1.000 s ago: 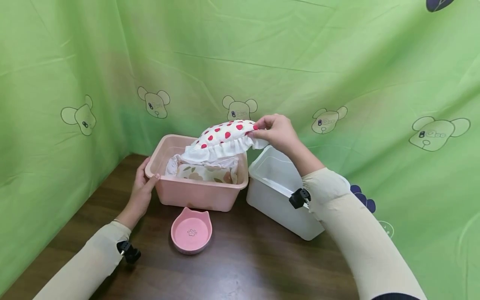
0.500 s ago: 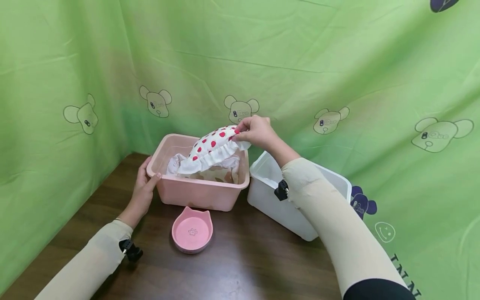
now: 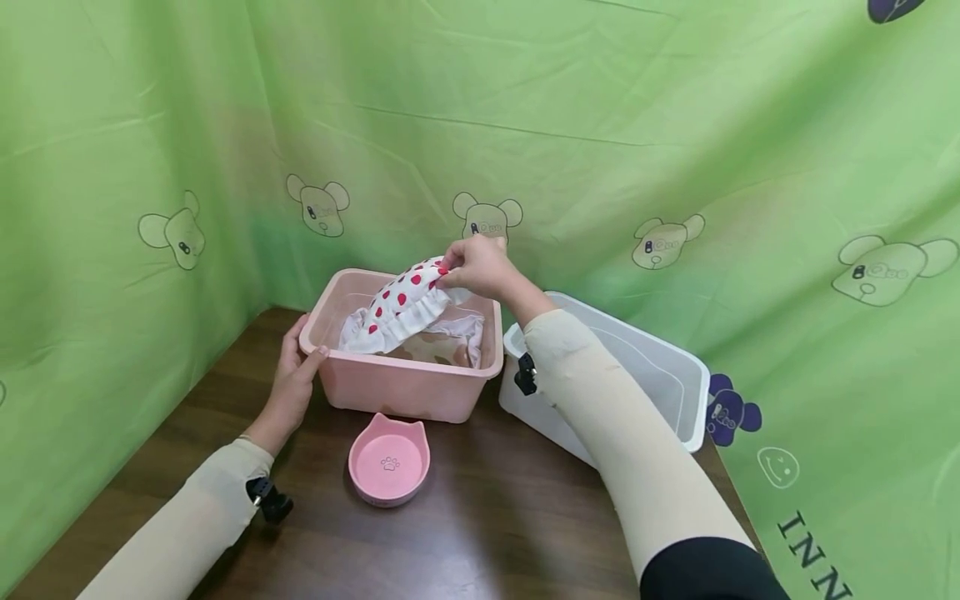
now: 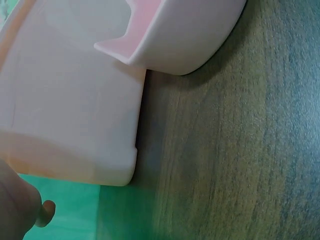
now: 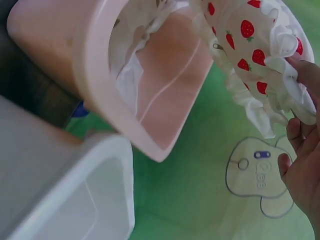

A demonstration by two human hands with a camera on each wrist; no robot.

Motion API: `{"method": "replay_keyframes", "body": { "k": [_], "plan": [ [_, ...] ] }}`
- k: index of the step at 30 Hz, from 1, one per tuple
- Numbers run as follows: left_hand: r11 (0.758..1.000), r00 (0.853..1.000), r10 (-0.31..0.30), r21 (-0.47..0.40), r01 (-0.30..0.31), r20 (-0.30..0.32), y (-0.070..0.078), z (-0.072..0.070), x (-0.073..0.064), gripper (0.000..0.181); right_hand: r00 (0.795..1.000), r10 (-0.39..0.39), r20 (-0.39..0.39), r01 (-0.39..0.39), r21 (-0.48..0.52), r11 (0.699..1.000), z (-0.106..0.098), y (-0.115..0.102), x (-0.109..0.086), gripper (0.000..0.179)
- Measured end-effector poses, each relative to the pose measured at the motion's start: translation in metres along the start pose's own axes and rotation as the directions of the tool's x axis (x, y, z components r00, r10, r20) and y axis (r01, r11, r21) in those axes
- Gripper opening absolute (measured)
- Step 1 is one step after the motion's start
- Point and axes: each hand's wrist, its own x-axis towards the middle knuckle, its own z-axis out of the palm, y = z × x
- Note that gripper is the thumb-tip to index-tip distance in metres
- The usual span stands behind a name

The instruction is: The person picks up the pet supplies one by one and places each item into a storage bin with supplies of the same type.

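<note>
A small white cushion [image 3: 408, 293] with red strawberries and a ruffled edge slants into the pink plastic bin [image 3: 405, 393], its lower end inside. My right hand [image 3: 483, 268] pinches its upper corner above the rim. In the right wrist view, a zipper pull shows on the cushion [image 5: 257, 47] and the thumb and fingers of the hand [image 5: 306, 165] are at its ruffle. At the bin's left front corner, my left hand [image 3: 288, 383] grips the rim with the thumb in front. Under the cushion lies a floral cloth item [image 3: 450, 348] with pale edging, partly hidden.
A pink cat-eared bowl [image 3: 388, 460] with a paw print stands before the pink bin. To the right is a white bin [image 3: 648, 358], partly covered by my right forearm. Green printed fabric [image 3: 585, 125] hangs behind the wooden table [image 3: 480, 533].
My right hand has moved left with the cushion, from near the white bin to over the pink bin. The cushion now tilts more steeply. My left hand keeps its grip on the rim.
</note>
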Motion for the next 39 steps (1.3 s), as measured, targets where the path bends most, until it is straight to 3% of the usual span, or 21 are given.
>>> {"method": "replay_keyframes", "body": {
  "k": [7, 12, 18, 24, 39],
  "plan": [
    [1.0, 1.0, -0.001, 0.003, 0.001, -0.012, -0.001, 0.001, 0.002, 0.065, 0.999, -0.039, 0.018, 0.041, -0.105, 0.994, 0.015, -0.011, 0.01, 0.019],
    [1.0, 1.0, -0.005, 0.015, 0.005, -0.013, 0.002, 0.001, 0.005, 0.065, 0.997, -0.067, 0.032, 0.07, -0.12, 0.99, 0.024, -0.016, 0.016, 0.018],
    [0.999, 0.999, -0.029, 0.035, 0.03, -0.017, 0.0, 0.001, 0.0, 0.065, 0.987, -0.036, 0.159, 0.057, -0.131, 0.99, 0.031, -0.022, 0.015, 0.016],
    [1.0, 1.0, -0.002, 0.011, 0.002, -0.02, -0.003, 0.001, -0.003, 0.064, 0.965, -0.014, 0.262, 0.053, -0.142, 0.988, 0.027, -0.019, 0.01, 0.016],
    [0.999, 0.999, 0.029, -0.017, -0.03, -0.042, -0.002, -0.002, 0.0, 0.063, 0.955, -0.05, 0.291, 0.092, -0.134, 0.987, 0.029, -0.006, 0.0, 0.015]
  ]
}}
